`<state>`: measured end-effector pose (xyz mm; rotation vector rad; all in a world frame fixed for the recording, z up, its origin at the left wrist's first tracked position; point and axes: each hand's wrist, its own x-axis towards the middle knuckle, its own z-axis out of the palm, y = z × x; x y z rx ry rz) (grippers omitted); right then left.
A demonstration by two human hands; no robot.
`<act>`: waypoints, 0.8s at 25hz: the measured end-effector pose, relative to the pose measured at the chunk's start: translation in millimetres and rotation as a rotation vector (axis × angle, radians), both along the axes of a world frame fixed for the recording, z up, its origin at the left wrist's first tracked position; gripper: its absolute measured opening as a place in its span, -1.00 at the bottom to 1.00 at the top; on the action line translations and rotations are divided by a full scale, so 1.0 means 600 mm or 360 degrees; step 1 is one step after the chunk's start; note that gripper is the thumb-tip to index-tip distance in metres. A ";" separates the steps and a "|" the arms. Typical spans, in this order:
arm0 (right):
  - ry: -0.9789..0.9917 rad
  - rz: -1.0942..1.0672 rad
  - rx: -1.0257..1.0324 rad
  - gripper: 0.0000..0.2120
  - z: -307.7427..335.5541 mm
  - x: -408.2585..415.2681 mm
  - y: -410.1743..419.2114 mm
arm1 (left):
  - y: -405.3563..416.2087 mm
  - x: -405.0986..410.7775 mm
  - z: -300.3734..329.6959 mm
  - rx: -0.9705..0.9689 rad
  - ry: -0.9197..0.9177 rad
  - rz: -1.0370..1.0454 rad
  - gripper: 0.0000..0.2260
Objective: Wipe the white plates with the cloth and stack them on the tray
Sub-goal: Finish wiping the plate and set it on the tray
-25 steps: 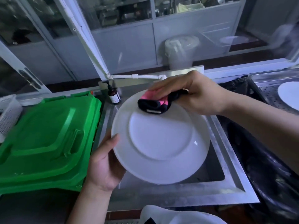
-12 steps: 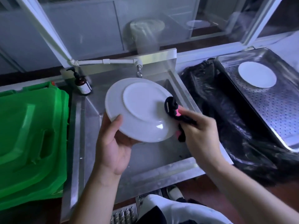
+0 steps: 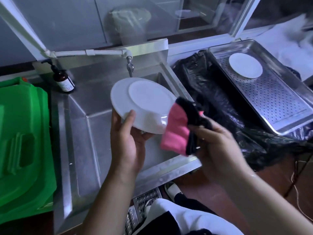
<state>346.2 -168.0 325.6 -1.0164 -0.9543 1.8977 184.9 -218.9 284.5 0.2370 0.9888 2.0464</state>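
Left hand point(image 3: 126, 139) grips white plate point(image 3: 142, 104) by its near rim, underside up, tilted over the steel sink point(image 3: 88, 133). Right hand point(image 3: 215, 146) clutches pink-and-black cloth point(image 3: 179, 128) touching the plate's right edge. Second plate point(image 3: 245, 67) lies at the perforated tray's point(image 3: 274, 102) far end (tray right of sink).
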 end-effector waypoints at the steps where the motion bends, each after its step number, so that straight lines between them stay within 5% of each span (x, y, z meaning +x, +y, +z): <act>1: -0.0137 -0.0103 0.0190 -0.71 0.000 0.013 0.014 | -0.003 -0.001 -0.004 -0.0021 -0.0032 -0.0033 -0.58; 4: -0.0709 -0.0251 0.1162 -0.57 -0.010 0.030 0.032 | -0.009 0.011 -0.006 -0.0106 -0.0225 -0.0125 -0.62; 8: -0.1199 0.0464 0.2100 -0.50 -0.061 0.020 0.018 | -0.020 0.004 0.003 -0.0227 -0.0598 -0.0174 -0.69; 10: -0.1351 0.0501 0.2371 -0.52 -0.074 0.020 0.023 | -0.030 0.002 0.002 -0.0297 -0.0676 -0.0138 -0.77; 13: -0.1358 0.0283 0.2659 -0.68 -0.076 0.010 0.030 | -0.040 0.007 0.005 -0.0377 -0.0799 -0.0088 -0.83; 17: -0.1241 0.0491 0.2838 -0.69 -0.076 -0.016 0.034 | -0.052 -0.007 0.011 -0.0409 -0.0926 0.0016 -0.87; 20: -0.1264 0.0550 0.2514 -0.57 -0.079 -0.050 0.047 | -0.050 -0.023 0.007 -0.0350 -0.0966 -0.0022 -0.88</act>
